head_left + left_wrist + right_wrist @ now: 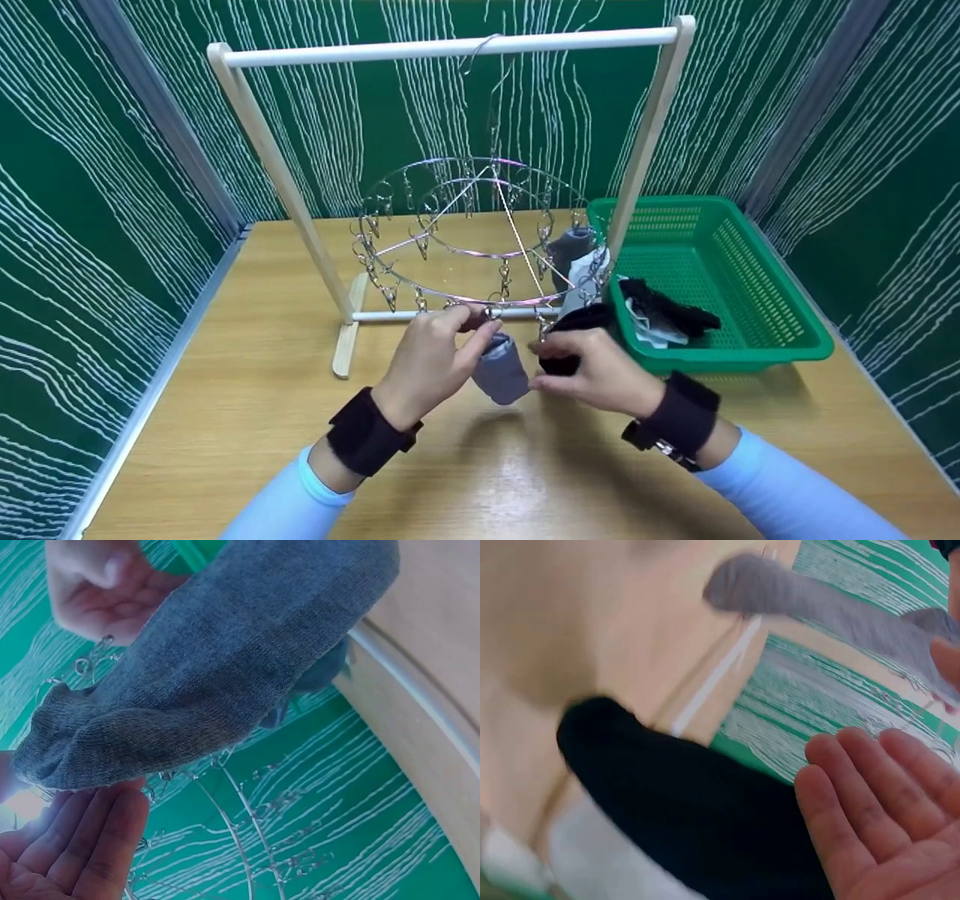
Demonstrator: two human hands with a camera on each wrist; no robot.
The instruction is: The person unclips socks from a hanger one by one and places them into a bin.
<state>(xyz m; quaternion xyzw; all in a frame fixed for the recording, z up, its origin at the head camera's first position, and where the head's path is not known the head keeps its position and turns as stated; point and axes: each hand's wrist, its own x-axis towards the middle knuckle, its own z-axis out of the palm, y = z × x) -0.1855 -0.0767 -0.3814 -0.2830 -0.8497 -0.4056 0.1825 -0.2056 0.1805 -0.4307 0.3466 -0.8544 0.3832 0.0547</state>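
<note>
Left hand (431, 356) pinches a clip (489, 311) on the near rim of the round wire sock hanger (472, 232), which hangs from the wooden rack (450, 49). A grey sock (501, 369) dangles from this clip, between both hands above the table (247, 405). Right hand (592, 371), fingers curled, touches the sock's right edge beside a hanging black sock (577, 322). Far right: green basket (750, 247) holding socks.

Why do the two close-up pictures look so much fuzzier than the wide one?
The head view is sharp, with soft hand shadows and a pale glare patch on the wooden table. The left wrist view sits so close that the grey sock fills it, fairly crisp. The right wrist view is smeared: the black sock and background blur.
</note>
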